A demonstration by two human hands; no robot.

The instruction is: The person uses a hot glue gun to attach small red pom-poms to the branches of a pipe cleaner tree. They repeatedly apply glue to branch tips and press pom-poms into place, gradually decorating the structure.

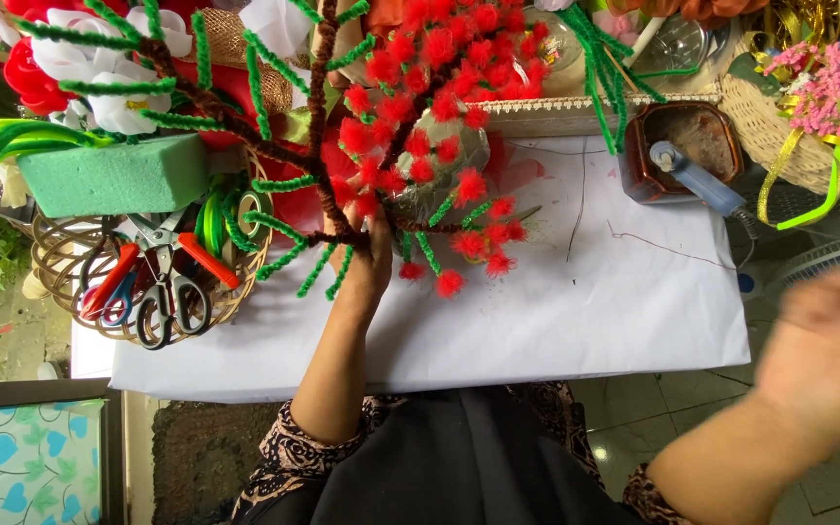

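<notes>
A white sheet (556,311) covers the table and is the largest thing in view. On it stands a craft tree (410,117) made of brown twisted stems, green fuzzy twigs and many red pompoms; it fills the upper middle of the picture. At the left lies a green foam block (114,175), rectangular and without any label. Below it sits a round wicker basket (235,292) that holds scissors (162,292) with grey and red handles. At the upper right there is a brown square dish (682,146) with a blue-grey glue gun (697,180) resting across it, and beside that a pale woven basket (780,146) with pink flowers (819,92).

The left hand (362,267) is closed around the lower part of the tree stem, with the fingers wrapped on the brown wire where the green twigs branch out. The right hand (828,350) is off the table at the right edge, well apart from the tree. It is blurred, so one cannot tell how far it is open, and nothing is seen in it.
</notes>
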